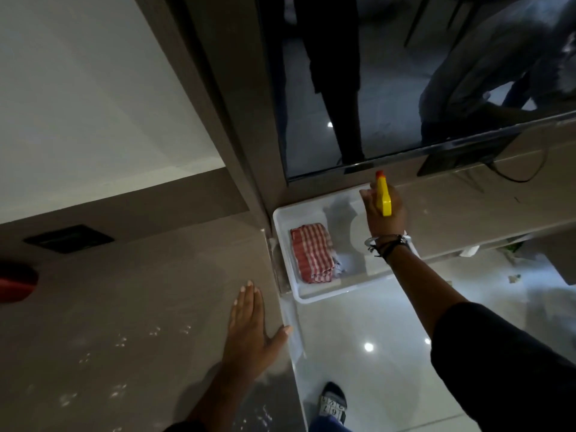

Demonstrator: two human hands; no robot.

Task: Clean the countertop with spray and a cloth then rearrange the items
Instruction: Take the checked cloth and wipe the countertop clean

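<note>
Counter (131, 307): grey-brown slab filling the 7–9 o'clock part of the view, glossy, small light specks reflected on it near the lower edge. Dark rectangular inset (69, 239) at 9 o'clock, red object (17, 283) cut off by the left edge just below it.

TV (420, 82): dark screen at 12–2 o'clock, sitting on a low shelf (486, 210), cable trailing at its right end. Reflections only on the glass.

Floor (358, 332): pale glossy tiles at 5–6 o'clock, one slippered foot (333, 403) at 6 o'clock.

Bin (282, 241): white open tub at centre, just right of the counter's end, in front of the shelf. Whether it rests on the floor or something else, can't tell.

Cloth (311, 257): red/white check, folded, lying in the bin's left half.

Right hand (386, 210): arm reaches in from 4 o'clock, above the bin's right side, fingers wrapped round the spray (382, 196). Only the yellow trigger head with red nozzle shows, pointing toward 12 o'clock; bottle body hidden behind the hand. Bracelets on the wrist.

Left hand (249, 332): flat, palm down on the counter near its right edge at 6–7 o'clock, fingers straight and together, thumb splayed over the edge. Holding nothing.
</note>
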